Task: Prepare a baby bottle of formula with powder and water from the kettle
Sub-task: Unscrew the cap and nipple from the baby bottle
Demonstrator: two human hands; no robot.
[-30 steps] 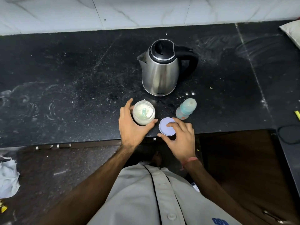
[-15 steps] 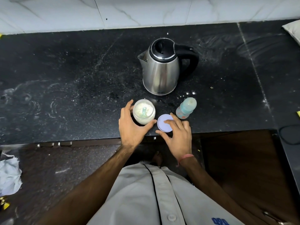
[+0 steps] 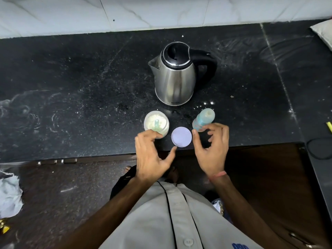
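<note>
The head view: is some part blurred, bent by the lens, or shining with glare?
Head view: the left hand is a little motion-blurred, while the right hand looks sharper. The wide lens curves the counter edge and the wall tiles. The steel kettle shows soft bright reflections on its body. The dark counter shows pale smears and specks, no strong glare.

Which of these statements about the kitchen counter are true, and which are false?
1. The round lilac lid lies flat between the open powder jar and the pale blue baby bottle. True.
2. The steel kettle has its black lid open. False: it is shut.
3. A green scoop sits in the powder. True.
4. The left hand grips the kettle's handle. False: it is open near the jar.
5. The right hand holds the lid. False: it is open beside the bottle.
</note>
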